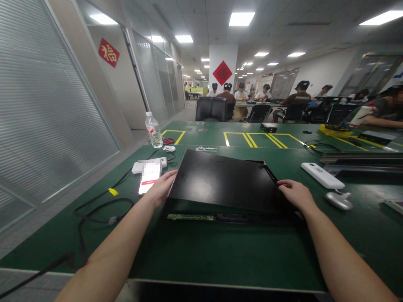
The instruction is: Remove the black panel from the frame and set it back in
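A glossy black display panel (220,178) is held tilted above the green table, its near edge raised. My left hand (163,188) grips its left edge, with the fingertips hidden behind it. At the right side, my right hand (295,193) is closed on the dark edge, thumb and fingers pinched together. Whether it holds the panel alone or also the dark frame under it, I cannot tell. Beneath the panel's near edge shows a narrow green circuit board (190,217), beside a dark strip. A lit phone (150,178) lies close to my left hand.
On the left are a water bottle (153,131), red-handled scissors (168,141) and a looped black cable (103,201). To the right lie a white power bank (323,175), a silver mouse-like object (339,200) and long dark strips (365,161). Other people sit at tables farther back.
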Demonstrator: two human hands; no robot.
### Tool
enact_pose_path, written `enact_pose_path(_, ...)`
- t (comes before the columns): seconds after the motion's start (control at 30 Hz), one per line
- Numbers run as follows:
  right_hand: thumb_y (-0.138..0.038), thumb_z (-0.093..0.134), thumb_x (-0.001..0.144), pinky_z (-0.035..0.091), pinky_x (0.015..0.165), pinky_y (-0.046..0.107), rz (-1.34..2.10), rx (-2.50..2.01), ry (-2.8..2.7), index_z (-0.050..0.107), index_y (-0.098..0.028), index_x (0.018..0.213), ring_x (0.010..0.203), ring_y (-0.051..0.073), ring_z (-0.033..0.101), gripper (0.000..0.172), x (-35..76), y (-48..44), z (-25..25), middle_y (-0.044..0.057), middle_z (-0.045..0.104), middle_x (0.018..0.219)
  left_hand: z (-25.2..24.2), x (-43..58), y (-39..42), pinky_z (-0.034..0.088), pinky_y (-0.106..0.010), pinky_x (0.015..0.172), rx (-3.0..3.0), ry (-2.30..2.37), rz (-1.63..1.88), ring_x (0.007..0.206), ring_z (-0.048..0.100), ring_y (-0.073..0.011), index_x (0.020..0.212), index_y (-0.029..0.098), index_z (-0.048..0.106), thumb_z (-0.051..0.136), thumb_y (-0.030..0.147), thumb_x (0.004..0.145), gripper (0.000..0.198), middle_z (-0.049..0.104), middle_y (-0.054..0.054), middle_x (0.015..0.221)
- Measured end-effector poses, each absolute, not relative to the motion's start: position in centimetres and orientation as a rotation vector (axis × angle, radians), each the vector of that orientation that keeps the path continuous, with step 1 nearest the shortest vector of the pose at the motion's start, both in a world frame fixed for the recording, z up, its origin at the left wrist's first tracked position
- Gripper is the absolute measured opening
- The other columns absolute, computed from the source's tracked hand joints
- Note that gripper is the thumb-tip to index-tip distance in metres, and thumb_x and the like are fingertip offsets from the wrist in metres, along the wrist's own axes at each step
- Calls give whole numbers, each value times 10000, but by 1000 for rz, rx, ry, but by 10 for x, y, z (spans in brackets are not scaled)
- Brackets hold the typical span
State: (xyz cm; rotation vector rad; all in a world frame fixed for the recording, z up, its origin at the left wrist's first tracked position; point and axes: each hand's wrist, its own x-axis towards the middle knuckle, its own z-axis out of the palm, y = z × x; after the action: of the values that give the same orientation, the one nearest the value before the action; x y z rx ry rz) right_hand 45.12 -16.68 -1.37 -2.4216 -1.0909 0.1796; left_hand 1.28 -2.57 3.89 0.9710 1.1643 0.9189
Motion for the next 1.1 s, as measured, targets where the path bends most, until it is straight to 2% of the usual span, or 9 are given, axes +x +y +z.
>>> enact_pose_path(0.23, -344, 570, 800, 482, 695, 319, 174, -2424, -1086, 790, -247, 1091, 870, 240, 688, 378, 450, -167, -11, 62, 763, 1062, 40, 14, -28, 541, -217, 580, 973, 1164, 927, 691, 738, -170, 1271, 165, 678, 644, 186, 944, 330, 791, -68, 873)
enact_pose_path(0.37, -342, 574, 785, 488, 696, 322, 151, -2423, -1074, 799, -251, 1061, 867, 240, 689, 367, 450, -167, -12, 56, 767, 1045, 41, 15, -30, 546, -213, 594, 1006, 1118, 927, 740, 747, -179, 1194, 184, 724, 729, 243, 892, 307, 797, -63, 916)
enact_pose_path(0.5, -341, 565, 783, 486, 698, 329, 160, -2427, -1068, 800, -256, 1054, 887, 248, 689, 369, 449, -167, -10, 54, 765, 1050, 42, 15, -31, 548, -213, 583, 999, 1109, 927, 809, 757, -198, 1135, 204, 751, 727, 249, 886, 254, 801, -61, 939)
enact_pose_path(0.63, -346, 572, 774, 483, 703, 335, 180, -2425, -1057, 800, -259, 1052, 891, 253, 686, 370, 448, -168, -9, 55, 765, 1043, 39, 14, -30, 573, -244, 619, 995, 1104, 923, 857, 760, -233, 1117, 219, 765, 790, 286, 825, 300, 804, -66, 951)
enact_pose_path(0.9, -348, 570, 773, 473, 713, 338, 212, -2418, -1051, 795, -258, 1049, 888, 249, 679, 368, 446, -168, -7, 50, 763, 1038, 35, 12, -26, 558, -235, 580, 988, 1051, 958, 764, 754, -209, 1080, 219, 770, 821, 288, 791, 302, 804, -57, 919)
enact_pose_path(1.1, -349, 582, 751, 466, 685, 337, 198, -2404, -1041, 802, -256, 1008, 846, 246, 674, 351, 445, -168, -6, 57, 764, 1005, 34, 12, -24, 571, -250, 611, 1019, 1036, 988, 807, 763, -233, 1090, 189, 785, 814, 216, 746, 347, 809, -81, 927)
